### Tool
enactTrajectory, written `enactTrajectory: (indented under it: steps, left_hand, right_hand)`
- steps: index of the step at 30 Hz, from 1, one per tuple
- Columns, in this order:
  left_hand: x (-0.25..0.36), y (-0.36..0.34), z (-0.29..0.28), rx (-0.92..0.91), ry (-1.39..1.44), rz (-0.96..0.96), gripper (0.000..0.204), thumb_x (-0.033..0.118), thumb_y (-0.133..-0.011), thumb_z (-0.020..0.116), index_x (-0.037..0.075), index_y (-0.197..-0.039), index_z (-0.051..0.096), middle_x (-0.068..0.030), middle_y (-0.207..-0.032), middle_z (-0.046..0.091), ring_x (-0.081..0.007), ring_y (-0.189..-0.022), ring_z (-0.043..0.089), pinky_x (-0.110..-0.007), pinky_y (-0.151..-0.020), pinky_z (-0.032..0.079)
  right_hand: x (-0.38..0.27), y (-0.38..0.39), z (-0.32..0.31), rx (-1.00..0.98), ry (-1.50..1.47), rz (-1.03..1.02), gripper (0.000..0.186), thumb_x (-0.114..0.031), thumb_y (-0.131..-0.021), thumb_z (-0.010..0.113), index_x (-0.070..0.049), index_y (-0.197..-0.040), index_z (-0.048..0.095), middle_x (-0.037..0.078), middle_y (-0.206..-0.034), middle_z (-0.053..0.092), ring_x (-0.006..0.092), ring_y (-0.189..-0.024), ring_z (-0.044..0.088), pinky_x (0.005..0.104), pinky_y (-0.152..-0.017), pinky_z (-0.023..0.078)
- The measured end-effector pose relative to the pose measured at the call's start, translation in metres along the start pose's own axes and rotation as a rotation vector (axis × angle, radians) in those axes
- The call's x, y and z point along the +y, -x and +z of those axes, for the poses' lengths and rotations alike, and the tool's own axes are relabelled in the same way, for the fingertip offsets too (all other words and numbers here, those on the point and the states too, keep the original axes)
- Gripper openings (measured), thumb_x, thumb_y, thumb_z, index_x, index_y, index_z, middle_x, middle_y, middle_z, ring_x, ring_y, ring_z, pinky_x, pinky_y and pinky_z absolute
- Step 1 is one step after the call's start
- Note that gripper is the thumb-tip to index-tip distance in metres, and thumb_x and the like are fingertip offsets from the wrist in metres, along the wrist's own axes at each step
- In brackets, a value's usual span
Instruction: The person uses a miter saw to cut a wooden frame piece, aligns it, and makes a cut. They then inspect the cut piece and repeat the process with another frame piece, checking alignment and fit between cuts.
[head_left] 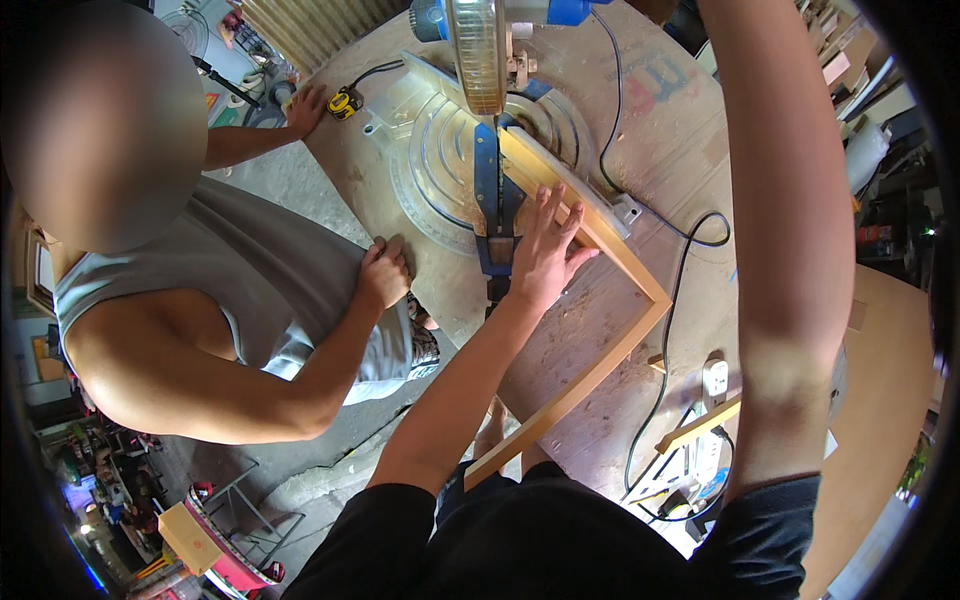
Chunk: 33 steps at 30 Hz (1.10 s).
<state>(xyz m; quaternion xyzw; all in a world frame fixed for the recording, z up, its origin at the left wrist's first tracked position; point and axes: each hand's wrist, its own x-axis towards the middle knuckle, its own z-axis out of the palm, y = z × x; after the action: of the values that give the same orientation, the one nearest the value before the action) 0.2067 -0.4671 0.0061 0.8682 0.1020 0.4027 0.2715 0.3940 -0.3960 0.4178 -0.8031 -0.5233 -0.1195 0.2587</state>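
An L-shaped corner of a pale wooden frame [640, 285] lies on the table. One strip runs along the fence of a miter saw [487, 150] and the other comes back toward my body. My left hand [545, 250] holds the strip against the fence, fingers over its top and thumb at its near side. The strip's far end lies beside the saw's blue slotted plate [488, 190], under the blade guard [478, 60]. My right arm stretches up along the right side and leaves the top edge, so the right hand is out of sight.
At the left stands a person in a grey sleeveless top [270, 250], one hand on the table edge. A yellow tape measure [344, 103] lies close to that hand. A black cord [655, 395] loops across the wooden table [680, 180] to a power strip [712, 440] at the lower right.
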Motion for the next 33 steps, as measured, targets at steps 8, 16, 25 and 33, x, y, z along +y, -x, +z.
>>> enactTrajectory:
  steps: [8,16,25,33]
  left_hand:
    - [0.01,-0.003,0.002,-0.086,-0.029,-0.023,0.105,0.028,-0.069,0.092,0.025,-0.156,0.033,-0.0216,-0.155,0.039,-0.0482,-0.14,0.041,-0.055,-0.112,0.042]
    - [-0.001,0.001,-0.002,-0.086,-0.091,-0.004,0.1,0.031,-0.071,0.089,0.021,-0.156,0.037,-0.0234,-0.156,0.039,-0.0487,-0.139,0.042,-0.056,-0.112,0.041]
    - [-0.005,0.004,-0.004,-0.294,-0.198,-0.054,0.092,0.039,-0.08,0.082,0.017,-0.156,0.036,-0.0251,-0.156,0.037,-0.0514,-0.139,0.041,-0.059,-0.111,0.04]
    - [-0.007,0.018,0.0,-0.275,0.418,-0.474,0.081,0.034,-0.077,0.085,0.013,-0.146,0.05,-0.0254,-0.146,0.046,-0.0486,-0.14,0.041,-0.053,-0.113,0.042]
  right_hand:
    - [0.129,-0.161,0.07,-0.561,0.158,0.371,0.03,-0.012,-0.084,0.056,0.005,-0.101,0.073,0.028,-0.108,0.071,0.0436,-0.096,0.07,0.0515,-0.084,0.054]
    - [0.051,0.016,0.057,-0.101,0.867,-0.444,0.019,-0.007,-0.078,0.06,0.003,-0.08,0.077,0.029,-0.091,0.071,0.0374,-0.085,0.074,0.0432,-0.079,0.06]
    - [0.015,0.154,0.084,0.386,-0.289,0.157,0.032,-0.015,-0.094,0.05,0.013,-0.108,0.058,0.035,-0.088,0.066,0.0513,-0.093,0.066,0.054,-0.085,0.053]
    - [0.009,0.181,0.086,0.394,-0.317,0.168,0.035,-0.019,-0.096,0.05,0.011,-0.114,0.057,0.032,-0.097,0.064,0.0473,-0.099,0.064,0.0517,-0.09,0.05]
